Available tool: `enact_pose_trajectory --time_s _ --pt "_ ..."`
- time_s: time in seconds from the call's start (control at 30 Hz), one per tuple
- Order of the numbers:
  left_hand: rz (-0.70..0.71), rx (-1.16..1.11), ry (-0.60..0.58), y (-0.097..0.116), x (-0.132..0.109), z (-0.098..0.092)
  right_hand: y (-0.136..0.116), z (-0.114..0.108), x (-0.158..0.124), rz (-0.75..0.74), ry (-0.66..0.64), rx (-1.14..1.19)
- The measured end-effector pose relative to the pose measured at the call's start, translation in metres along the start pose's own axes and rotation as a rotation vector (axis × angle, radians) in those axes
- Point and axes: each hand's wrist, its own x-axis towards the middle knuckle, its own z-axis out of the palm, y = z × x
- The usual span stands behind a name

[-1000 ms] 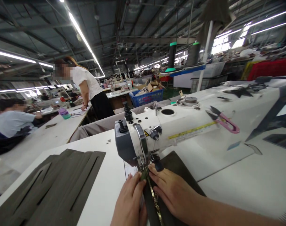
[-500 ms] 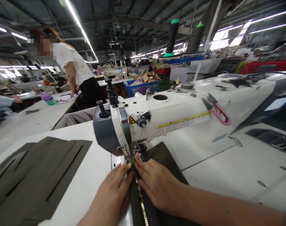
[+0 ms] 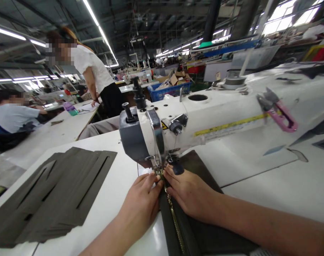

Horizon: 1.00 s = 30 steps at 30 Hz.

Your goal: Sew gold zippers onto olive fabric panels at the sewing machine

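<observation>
Dark olive fabric (image 3: 194, 161) with a gold-toothed zipper (image 3: 175, 220) lies under the presser foot (image 3: 158, 170) of a white sewing machine (image 3: 220, 117). My left hand (image 3: 143, 195) is at the zipper's left side, just in front of the foot. Its fingers are bent, with thumb and fingertips pinched on the fabric edge. My right hand (image 3: 191, 193) lies on the fabric right of the zipper, its fingers stretched toward the needle and its thumb apart. The fingertips of both hands are close to the foot. The fabric beneath my palms is hidden.
A stack of olive fabric panels with slits (image 3: 57, 192) lies at left on the white table. Pink thread snips (image 3: 282, 113) rest on the machine arm. Behind stand a blue crate (image 3: 168, 92) and a person in white (image 3: 94, 67); another person (image 3: 16, 113) sits at far left.
The view has turned slightly, so the machine and hands appear further right. Both hands stay beside the zipper at the presser foot.
</observation>
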Motion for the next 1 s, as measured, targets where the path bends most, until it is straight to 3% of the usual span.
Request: enact_pose_trajectory --time_s 0.3,0.47,0.6,0.7,0.83,1.0 --pt "0.054 0.057 0.066 0.006 -0.008 0.001 -0.004 -0.016 -0.002 -0.008 0.015 0.114" --pt "0.076 0.076 0.084 0.02 -0.022 -0.003 -0.019 -0.023 -0.018 0.068 0.026 -0.011" --pt "0.072 0.054 0.129 0.027 -0.027 -0.004 -0.035 -0.026 -0.04 -0.145 0.124 -0.058" --pt "0.072 0.039 0.126 0.029 -0.026 -0.005 -0.045 -0.023 -0.051 -0.284 0.148 -0.228" --pt "0.063 0.077 0.128 0.031 -0.027 -0.004 -0.054 -0.009 -0.054 -0.283 0.211 -0.282" --pt "0.093 0.153 0.198 0.032 -0.028 0.001 -0.058 0.004 -0.049 -0.233 0.414 -0.238"
